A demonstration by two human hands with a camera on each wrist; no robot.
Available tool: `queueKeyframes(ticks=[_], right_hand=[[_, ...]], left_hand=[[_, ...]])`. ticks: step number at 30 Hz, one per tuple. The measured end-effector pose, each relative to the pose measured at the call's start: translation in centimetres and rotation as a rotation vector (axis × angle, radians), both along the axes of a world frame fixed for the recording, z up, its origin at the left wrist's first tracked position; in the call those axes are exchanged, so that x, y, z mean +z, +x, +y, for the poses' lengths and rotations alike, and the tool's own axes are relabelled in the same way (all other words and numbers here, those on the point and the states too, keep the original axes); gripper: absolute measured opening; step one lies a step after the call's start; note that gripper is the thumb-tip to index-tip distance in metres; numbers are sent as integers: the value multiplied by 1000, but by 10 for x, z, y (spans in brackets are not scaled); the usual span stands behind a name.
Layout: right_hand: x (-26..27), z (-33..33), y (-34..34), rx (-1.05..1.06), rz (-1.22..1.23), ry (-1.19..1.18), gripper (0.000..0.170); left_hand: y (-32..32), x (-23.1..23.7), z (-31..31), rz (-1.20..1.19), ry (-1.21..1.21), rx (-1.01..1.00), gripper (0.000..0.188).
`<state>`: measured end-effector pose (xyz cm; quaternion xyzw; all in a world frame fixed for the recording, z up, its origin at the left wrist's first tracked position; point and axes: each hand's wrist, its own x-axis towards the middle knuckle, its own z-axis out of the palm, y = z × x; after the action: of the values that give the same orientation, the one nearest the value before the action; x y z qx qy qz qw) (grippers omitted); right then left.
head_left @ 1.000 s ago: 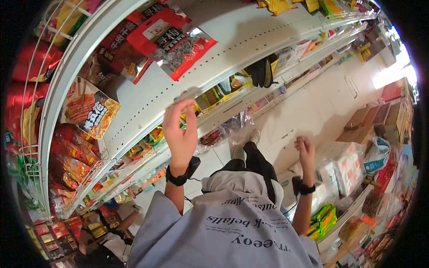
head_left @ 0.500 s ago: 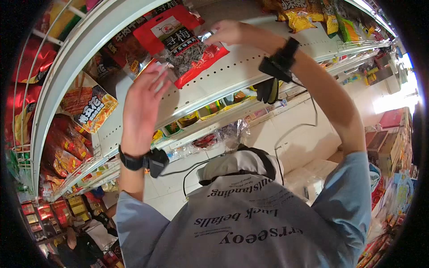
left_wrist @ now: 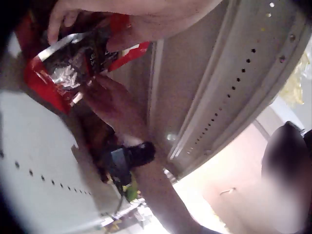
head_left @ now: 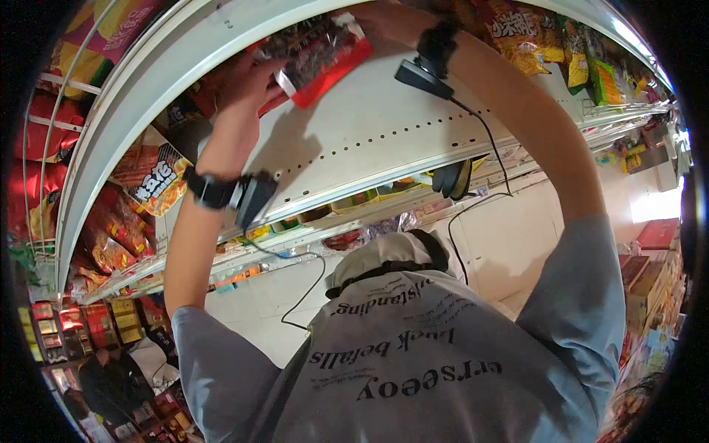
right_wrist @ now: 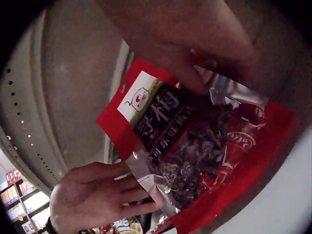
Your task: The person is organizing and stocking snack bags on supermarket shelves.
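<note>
A red snack bag [head_left: 325, 63] with a clear window of dark pieces is held tilted above the perforated shelf [head_left: 369, 125]. My right hand [head_left: 395, 26] grips one side edge; in the right wrist view that hand [right_wrist: 180, 36] has its thumb against the bag's front [right_wrist: 195, 141]. At the opposite edge is my left hand [head_left: 240, 103]; in the right wrist view its fingers [right_wrist: 129, 195] lie fairly straight, reaching the silvery edge from below. The left wrist view shows the bag [left_wrist: 68, 73] between both hands, its back and some fingertips hidden.
Orange-and-white packs [head_left: 159, 177] and red bags [head_left: 111, 232] stand left of the hands. Yellow snack bags [head_left: 517, 37] are at upper right. A wire rack [head_left: 63, 122] edges the far left; a dark object [head_left: 452, 179] hangs at the shelf front.
Both hands have reached up to the shelf from lower down. The red bag, lying on the shelf before, is now lifted and tilted between them, higher in the head view.
</note>
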<state>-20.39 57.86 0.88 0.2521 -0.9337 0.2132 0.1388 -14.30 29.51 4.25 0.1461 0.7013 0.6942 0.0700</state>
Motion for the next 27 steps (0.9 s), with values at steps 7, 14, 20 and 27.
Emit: queueKeyframes(ticks=[7,14,20,27], right_hand=[[-15,0,-43,-246,51,181,30],[-27,2,-56,-314,107,243,33],[-30,6,-56,-358,124,265,36],[-37,20,-45,-410,130,275,39]], left_hand=[[-85,-21,-5,919,-789,185,40],[-75,-29,2,1134,-896,313,39],[-87,-41,4,1197,-881,376,46],[-55,-19,11,1122,-1022,294,56]])
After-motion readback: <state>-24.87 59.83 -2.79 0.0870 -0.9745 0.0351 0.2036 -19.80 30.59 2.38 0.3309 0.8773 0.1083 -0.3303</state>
